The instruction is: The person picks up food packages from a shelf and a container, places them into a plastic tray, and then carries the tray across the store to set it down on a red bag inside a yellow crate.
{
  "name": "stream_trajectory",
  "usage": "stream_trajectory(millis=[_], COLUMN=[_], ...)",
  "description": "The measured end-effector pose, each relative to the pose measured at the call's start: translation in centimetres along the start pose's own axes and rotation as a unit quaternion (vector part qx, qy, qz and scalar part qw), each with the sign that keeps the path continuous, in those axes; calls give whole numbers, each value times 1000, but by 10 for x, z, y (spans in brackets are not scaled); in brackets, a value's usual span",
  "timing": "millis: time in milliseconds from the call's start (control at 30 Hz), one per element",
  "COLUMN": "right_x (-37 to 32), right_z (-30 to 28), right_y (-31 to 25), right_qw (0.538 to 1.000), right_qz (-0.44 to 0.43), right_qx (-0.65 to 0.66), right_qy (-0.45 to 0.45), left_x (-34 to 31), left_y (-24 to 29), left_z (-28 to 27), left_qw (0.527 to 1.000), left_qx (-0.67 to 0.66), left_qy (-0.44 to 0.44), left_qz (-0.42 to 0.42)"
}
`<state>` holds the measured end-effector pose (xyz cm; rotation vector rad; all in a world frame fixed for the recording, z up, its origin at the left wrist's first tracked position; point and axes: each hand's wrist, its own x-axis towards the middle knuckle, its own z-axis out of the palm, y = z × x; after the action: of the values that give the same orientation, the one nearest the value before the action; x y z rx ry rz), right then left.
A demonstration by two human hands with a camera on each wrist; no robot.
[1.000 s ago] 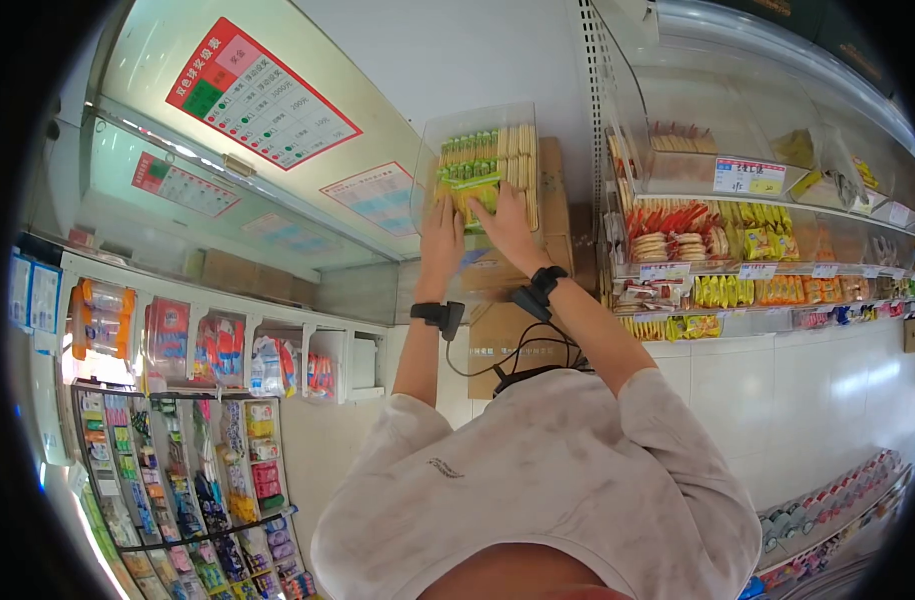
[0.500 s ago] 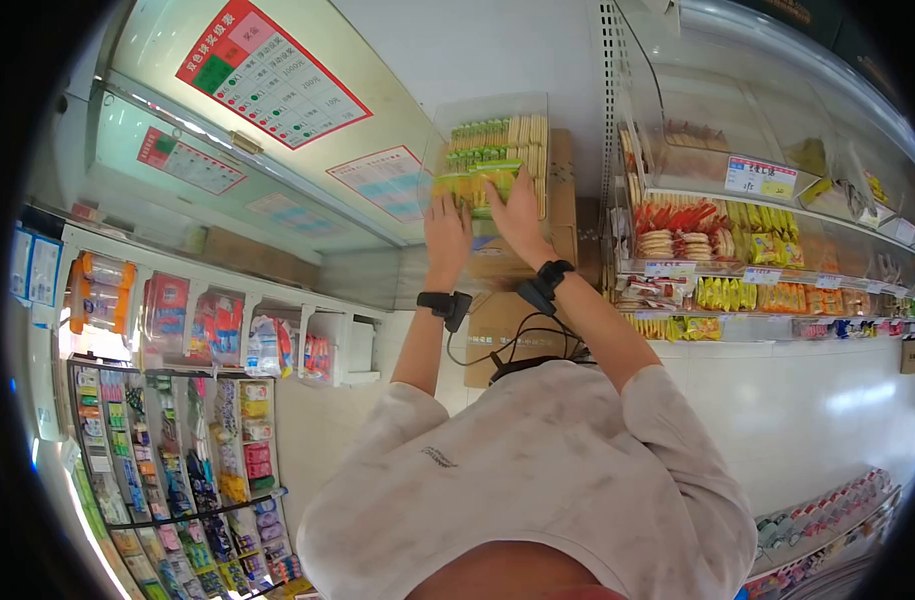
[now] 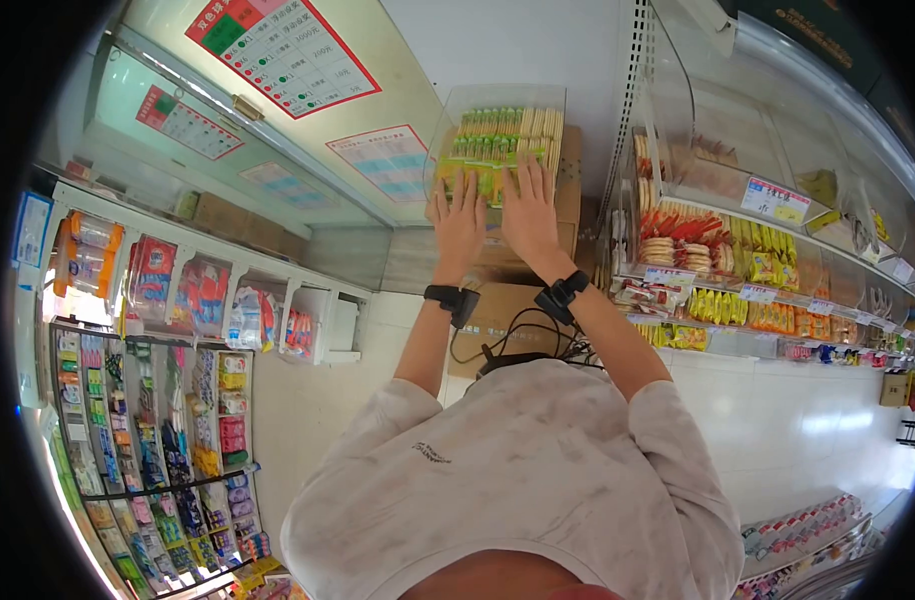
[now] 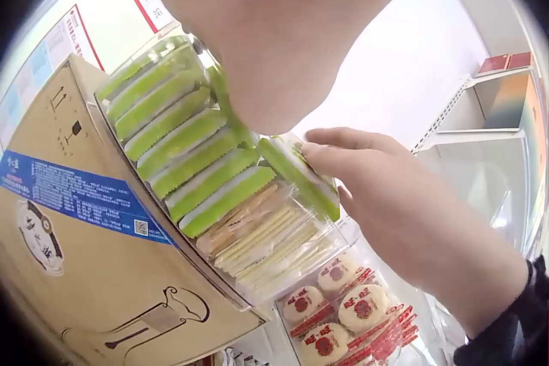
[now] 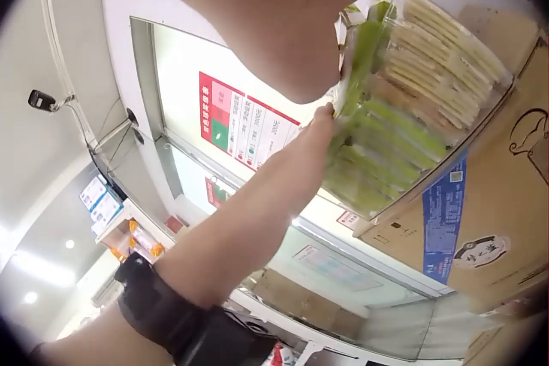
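A clear plastic bin (image 3: pixel 508 96) holds upright rows of green snack packets (image 4: pixel 180 139) and pale yellow ones (image 4: pixel 279 246). More green-and-yellow packets lie across the near part of these rows. My left hand (image 3: pixel 460 222) rests its straight fingers on them at the left. Beside it, my right hand (image 3: pixel 532 215) lays extended fingers on the same layer. In the left wrist view, the right hand's fingertips touch a green packet (image 4: pixel 300 177) lying on top at the bin's edge. The near hand's fingers are hidden in each wrist view.
Beneath the bin stands a printed cardboard box (image 4: pixel 94 297). A glass-fronted cabinet (image 3: pixel 373 110) with lottery posters is on the left. To the right, shelves hold round crackers (image 3: pixel 673 250) and yellow packets (image 3: pixel 718 305). Another carton (image 3: pixel 493 300) and black cables (image 3: pixel 523 340) are near the person's body.
My right hand's thumb and fingers, earlier spread around a green-and-yellow packet, now lie straight over the packets. My left hand stays at the left side. The head view has shifted.
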<state>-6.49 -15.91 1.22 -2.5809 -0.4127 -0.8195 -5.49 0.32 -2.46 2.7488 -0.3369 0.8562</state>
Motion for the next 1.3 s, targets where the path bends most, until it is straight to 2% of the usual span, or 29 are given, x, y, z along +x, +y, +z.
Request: stream_trajectory(millis=[133,333,433,533,633,733,833,933,1033,1233,1300], right_x=[-7,12,26,35,49,67,66,54,32,26,26], right_z=[4,2,-5,-9,-17,-24,-28,-20,-13,-17,-18], right_y=[6,14,17,14,27,42,46,44,46,49,47], right_qw=[999,998,995,993,993,978,991,975,990,980,980], right_qz=[-26,-66,-26,36,1,40,-23,-54,-104,-126,-128], right_qx=[31,-2,36,15,77,196,87,30,41,63,59], right_qy=[14,-20,-95,-107,-84,-55,-101,-215,-90,-140,-143], left_x=[4,8,5,5,4,5,5,4,1,20,20], left_y=[-2,-4,0,-11,-15,-3,-2,1,5,-7,-8], left_z=[-5,-7,-5,5,1,-18,-22,-22,-18,-16,-13], left_qw=[999,998,997,994,994,991,992,992,997,991,994], left_qx=[3,11,46,-99,-68,-12,27,39,25,-107,-76], left_qy=[-36,-62,-59,-40,-78,-130,-121,-113,-71,-80,-62], left_qz=[6,9,7,-21,30,7,31,28,30,13,44])
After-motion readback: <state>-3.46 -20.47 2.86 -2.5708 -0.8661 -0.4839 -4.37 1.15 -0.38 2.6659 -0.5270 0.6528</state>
